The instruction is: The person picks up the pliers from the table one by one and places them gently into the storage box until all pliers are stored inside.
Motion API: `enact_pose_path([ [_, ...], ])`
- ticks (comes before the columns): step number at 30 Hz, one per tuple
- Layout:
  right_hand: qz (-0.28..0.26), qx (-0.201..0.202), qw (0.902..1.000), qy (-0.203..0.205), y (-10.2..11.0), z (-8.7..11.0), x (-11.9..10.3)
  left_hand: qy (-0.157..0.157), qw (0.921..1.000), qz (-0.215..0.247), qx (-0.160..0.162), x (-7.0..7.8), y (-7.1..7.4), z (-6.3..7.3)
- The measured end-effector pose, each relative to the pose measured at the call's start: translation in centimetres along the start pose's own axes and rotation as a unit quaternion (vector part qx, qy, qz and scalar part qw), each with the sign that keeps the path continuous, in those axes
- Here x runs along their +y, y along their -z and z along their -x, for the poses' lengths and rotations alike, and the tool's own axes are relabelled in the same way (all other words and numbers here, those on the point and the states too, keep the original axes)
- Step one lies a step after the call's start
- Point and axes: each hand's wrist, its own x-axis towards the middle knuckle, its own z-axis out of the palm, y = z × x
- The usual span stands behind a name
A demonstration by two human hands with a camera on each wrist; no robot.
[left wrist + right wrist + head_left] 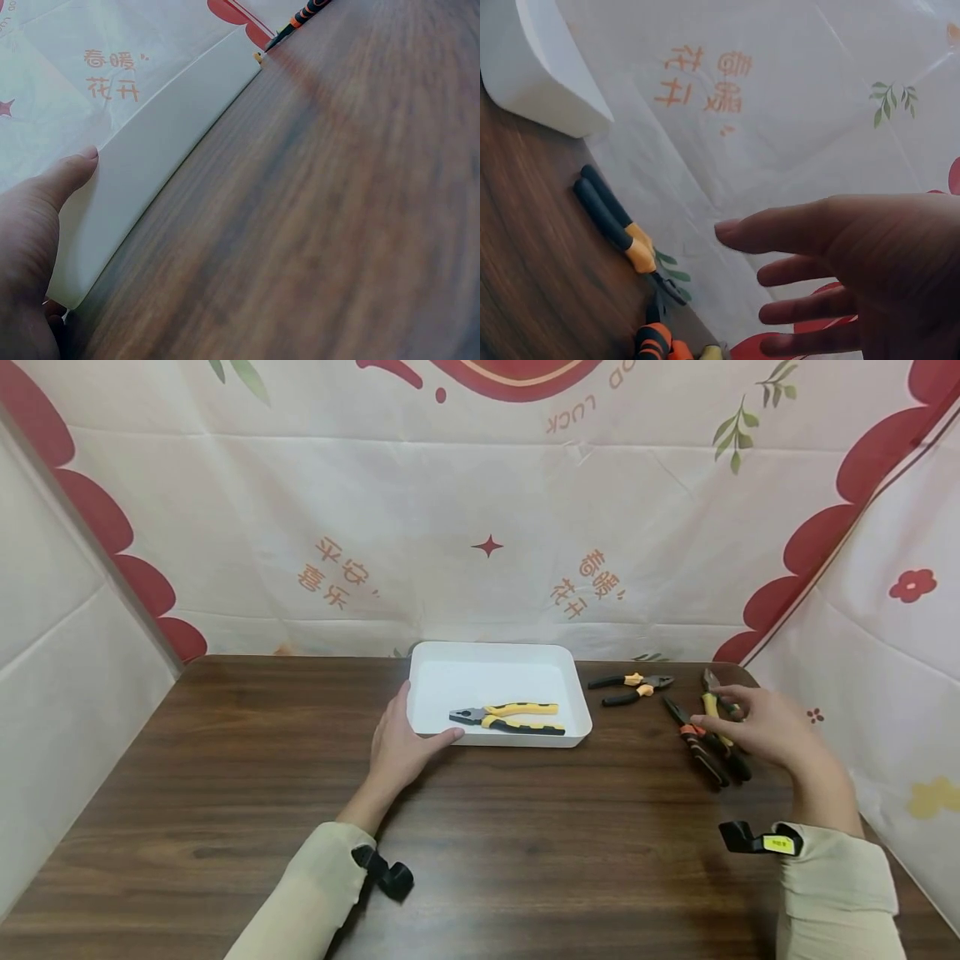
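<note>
My left hand holds the near left corner of a white tray, thumb against its front wall and fingers along its left side. Inside the tray lies a pair of yellow-and-black pliers. Over at the right, my right hand hovers with fingers spread above another pair of yellow-handled pliers, partly hidden by it. In the right wrist view nothing sits between those fingers. Beside that pair lie pliers with black-and-orange handles. Black pliers with light-orange collars rest between the tray and this group.
Everything stands on a dark wood-grain table. A printed white cloth rises along the table's back edge, and another white panel bounds the right side. A pale panel stands at the left.
</note>
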Motion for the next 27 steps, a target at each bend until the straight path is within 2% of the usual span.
enact_pose_path([
  [9,0.014,-0.050,0.9985,-0.017,-0.8,-0.1,0.8,0.001,1.0000,-0.007,-0.004,0.1,0.0,0.0],
  [27,0.028,-0.091,0.9943,-0.047,-2.2,-1.0,1.8,0.003,0.9999,-0.009,-0.005,0.1,0.0,0.0],
])
